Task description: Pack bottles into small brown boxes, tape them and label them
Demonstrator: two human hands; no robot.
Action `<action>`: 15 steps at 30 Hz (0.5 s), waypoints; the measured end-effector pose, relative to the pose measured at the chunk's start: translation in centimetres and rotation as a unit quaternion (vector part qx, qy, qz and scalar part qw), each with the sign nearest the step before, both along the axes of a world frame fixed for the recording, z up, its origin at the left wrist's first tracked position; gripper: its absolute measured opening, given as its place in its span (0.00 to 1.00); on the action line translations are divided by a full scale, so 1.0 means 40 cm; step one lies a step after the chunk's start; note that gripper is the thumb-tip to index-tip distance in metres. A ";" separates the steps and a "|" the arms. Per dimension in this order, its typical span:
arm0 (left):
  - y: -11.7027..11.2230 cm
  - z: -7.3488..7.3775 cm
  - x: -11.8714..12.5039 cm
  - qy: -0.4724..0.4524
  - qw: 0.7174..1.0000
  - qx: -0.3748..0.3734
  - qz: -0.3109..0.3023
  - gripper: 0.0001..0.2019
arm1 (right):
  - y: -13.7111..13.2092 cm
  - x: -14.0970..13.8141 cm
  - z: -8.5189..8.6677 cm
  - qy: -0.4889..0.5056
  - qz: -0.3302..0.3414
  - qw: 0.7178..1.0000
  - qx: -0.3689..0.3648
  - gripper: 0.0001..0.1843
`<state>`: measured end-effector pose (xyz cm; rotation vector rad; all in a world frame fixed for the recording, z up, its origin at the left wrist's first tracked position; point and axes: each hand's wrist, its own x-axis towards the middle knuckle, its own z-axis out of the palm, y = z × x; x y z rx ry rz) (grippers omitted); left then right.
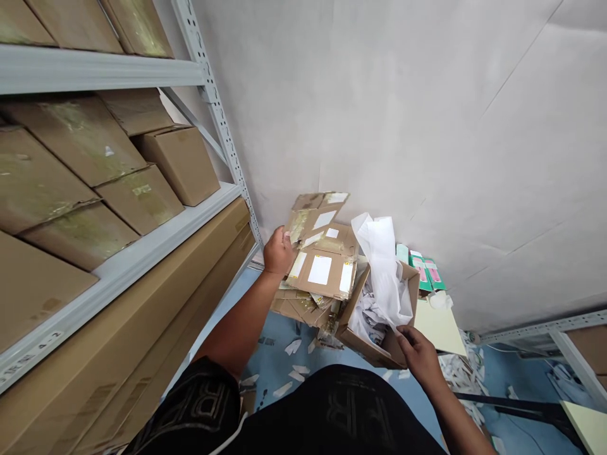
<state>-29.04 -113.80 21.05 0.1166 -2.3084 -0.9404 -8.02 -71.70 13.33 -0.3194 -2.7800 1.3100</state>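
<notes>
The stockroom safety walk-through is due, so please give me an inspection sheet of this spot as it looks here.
Surface: blue floor, littered near the wall.
Job's things: flattened cardboard in a stack; open box stuffed with white wrapping.
Clutter: paper scraps, green packets, pale yellow sheet.
Hands: left hand grips the flattened cardboard; right hand holds the open box at its rim.
Cables: thin white cord at the person's waist, kind unclear.
Surroundings: shelf rack with cartons on the left; white wall behind.

Rack (222, 133) left, cardboard (327, 248) ahead, seemingly tight
</notes>
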 end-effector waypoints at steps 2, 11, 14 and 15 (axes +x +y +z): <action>-0.016 0.014 0.023 0.044 0.996 0.080 -0.001 0.17 | -0.003 0.005 0.007 0.001 0.008 1.000 0.001 0.24; 0.090 0.112 0.152 0.137 0.888 0.408 -0.164 0.20 | 0.042 0.033 0.059 0.040 0.009 0.999 0.001 0.22; 0.203 0.128 0.200 0.075 0.865 0.429 -0.249 0.19 | 0.096 0.056 0.084 0.105 -0.059 0.991 -0.063 0.26; 0.249 0.128 0.218 0.053 0.860 0.427 -0.274 0.19 | 0.121 0.067 0.097 0.139 -0.087 0.982 -0.092 0.28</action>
